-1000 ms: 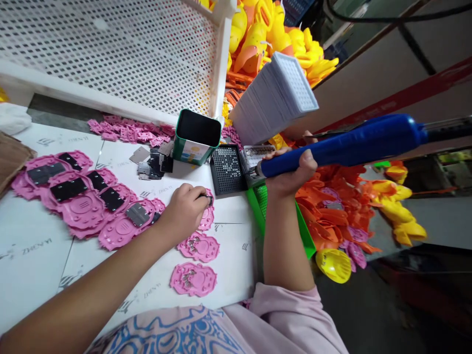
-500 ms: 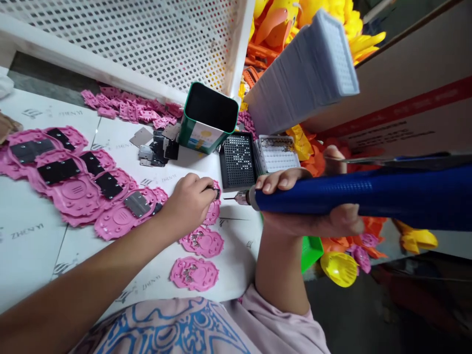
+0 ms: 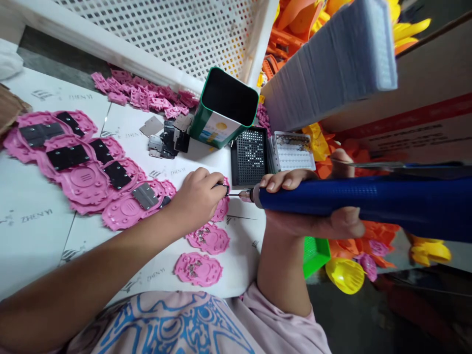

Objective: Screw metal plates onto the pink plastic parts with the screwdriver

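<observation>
My right hand (image 3: 295, 196) is wrapped around a blue electric screwdriver (image 3: 332, 195), held level with its bit pointing left. The thin bit (image 3: 233, 195) reaches the edge of a small black plate (image 3: 225, 188); whether it sits in a screw is too small to tell. My left hand (image 3: 199, 199) pinches that plate against a pink plastic casing (image 3: 221, 210), mostly hidden behind the fingers. Nearer my body lie two more pink casings, one by my wrist (image 3: 212, 239) and a lower one (image 3: 201, 269), both with metal contacts showing.
Left of my arm, pink casings with black or grey plates (image 3: 79, 182) overlap in a pile. Behind are loose metal plates (image 3: 167, 140), a green tin (image 3: 221, 118), a black screw tray (image 3: 250, 157) and a white crate (image 3: 165, 39). A green basket (image 3: 317, 255) stands right of my forearm.
The screwdriver bit has closed the small gap to the black plate. My left hand keeps its pinch, and the whole view has shifted slightly.
</observation>
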Demonstrator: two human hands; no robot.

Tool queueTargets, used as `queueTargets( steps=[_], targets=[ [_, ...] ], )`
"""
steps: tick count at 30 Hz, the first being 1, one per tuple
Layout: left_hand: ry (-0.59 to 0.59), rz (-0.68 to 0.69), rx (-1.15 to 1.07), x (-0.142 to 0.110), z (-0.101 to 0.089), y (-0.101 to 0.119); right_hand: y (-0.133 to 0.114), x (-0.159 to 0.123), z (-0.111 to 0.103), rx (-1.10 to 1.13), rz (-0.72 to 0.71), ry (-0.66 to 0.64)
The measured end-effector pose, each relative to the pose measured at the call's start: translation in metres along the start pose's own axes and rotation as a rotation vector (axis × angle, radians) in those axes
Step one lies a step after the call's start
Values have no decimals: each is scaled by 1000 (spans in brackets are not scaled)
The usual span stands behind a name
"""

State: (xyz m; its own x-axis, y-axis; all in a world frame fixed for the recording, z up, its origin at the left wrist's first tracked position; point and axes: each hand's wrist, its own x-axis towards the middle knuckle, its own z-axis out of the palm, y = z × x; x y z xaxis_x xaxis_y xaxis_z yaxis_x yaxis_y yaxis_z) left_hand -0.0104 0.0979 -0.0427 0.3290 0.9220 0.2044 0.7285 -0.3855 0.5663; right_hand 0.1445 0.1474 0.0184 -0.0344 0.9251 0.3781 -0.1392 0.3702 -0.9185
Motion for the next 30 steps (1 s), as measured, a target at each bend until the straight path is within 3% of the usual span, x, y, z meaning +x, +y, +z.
queueTargets(
  steps=[9, 16, 23, 30],
  targets=[
    [-19, -6, 63, 1, 0, 4, -4, -5, 4, -81, -48, -110],
    [-45, 14, 55, 4, 0, 4, -5, -5, 5, 44, -64, -202],
    [-72, 130, -18, 5, -2, -5, -1, -5, -4, 18, -15, -270],
    [27, 82, -40, 0, 1, -4, -15, 21, -24, 79, -161, -79]
  ],
)
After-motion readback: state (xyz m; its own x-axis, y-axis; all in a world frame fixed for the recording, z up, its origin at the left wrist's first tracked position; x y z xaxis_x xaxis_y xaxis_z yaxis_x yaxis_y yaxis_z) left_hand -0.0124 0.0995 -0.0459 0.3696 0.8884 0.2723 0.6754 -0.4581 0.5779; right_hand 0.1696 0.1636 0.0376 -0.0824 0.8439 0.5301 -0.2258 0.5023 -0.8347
